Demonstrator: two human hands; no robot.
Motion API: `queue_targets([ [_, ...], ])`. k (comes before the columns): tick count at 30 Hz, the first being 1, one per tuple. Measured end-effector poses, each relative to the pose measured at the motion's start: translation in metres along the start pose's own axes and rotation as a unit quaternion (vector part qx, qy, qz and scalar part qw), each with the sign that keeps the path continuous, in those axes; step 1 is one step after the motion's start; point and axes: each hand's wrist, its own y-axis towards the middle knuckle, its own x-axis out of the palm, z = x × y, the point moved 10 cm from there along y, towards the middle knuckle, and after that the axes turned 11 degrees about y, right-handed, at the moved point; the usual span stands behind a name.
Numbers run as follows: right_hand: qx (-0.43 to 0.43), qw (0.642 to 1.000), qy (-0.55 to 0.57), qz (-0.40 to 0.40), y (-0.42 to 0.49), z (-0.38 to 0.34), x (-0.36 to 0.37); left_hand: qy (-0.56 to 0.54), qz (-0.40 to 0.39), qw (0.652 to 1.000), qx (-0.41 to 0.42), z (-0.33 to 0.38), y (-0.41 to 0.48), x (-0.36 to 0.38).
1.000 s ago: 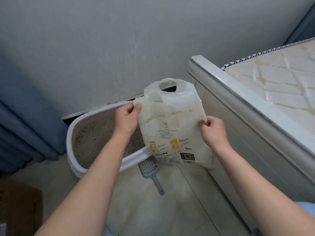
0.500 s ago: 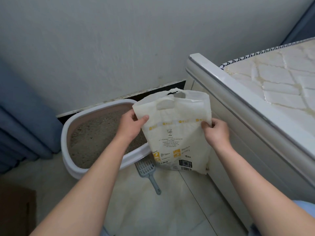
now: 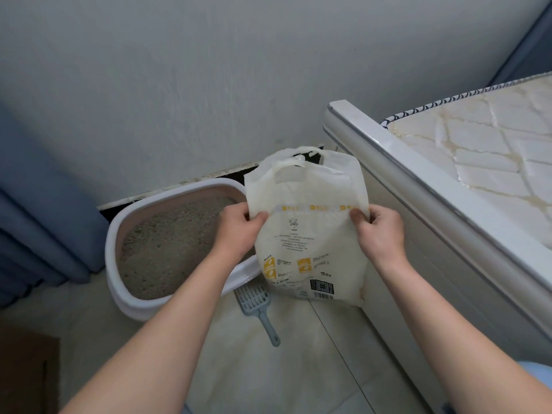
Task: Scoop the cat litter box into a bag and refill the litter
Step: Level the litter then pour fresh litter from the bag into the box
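Holding the white litter bag (image 3: 307, 234) upright at centre frame, my left grip (image 3: 236, 228) and right grip (image 3: 380, 231) each pinch a side edge at its yellow band; it hides the right end of the litter box (image 3: 140, 306) and part of the grey scoop (image 3: 260, 309) on the floor (image 3: 298, 372). A bed frame (image 3: 418, 180) and mattress (image 3: 493, 138) fill the right, and a blue curtain (image 3: 35, 222) is cut off at left. I cannot read the bag's small print or barcode.

Both hands hold a white litter bag (image 3: 307, 234) at centre frame, the left hand (image 3: 239, 231) and right hand (image 3: 379, 231) each pinching one side edge. Left of it sits the litter box (image 3: 125, 297), and below lies a grey scoop (image 3: 258, 306).
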Motion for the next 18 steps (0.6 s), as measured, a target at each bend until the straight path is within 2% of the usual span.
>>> queue_targets([
  [5, -0.010, 1.000, 0.026, 0.007, -0.002, -0.008, -0.007, -0.030, 0.059, 0.998, -0.011, -0.001, -0.009, -0.011],
  [13, -0.065, 0.996, 0.067, 0.011, 0.002, -0.038, -0.012, -0.059, 0.083, 0.994, 0.026, 0.031, -0.023, -0.029],
  [18, -0.095, 0.989, 0.107, -0.028, -0.005, -0.069, 0.004, -0.070, 0.118, 0.990, 0.028, 0.035, -0.030, -0.050],
])
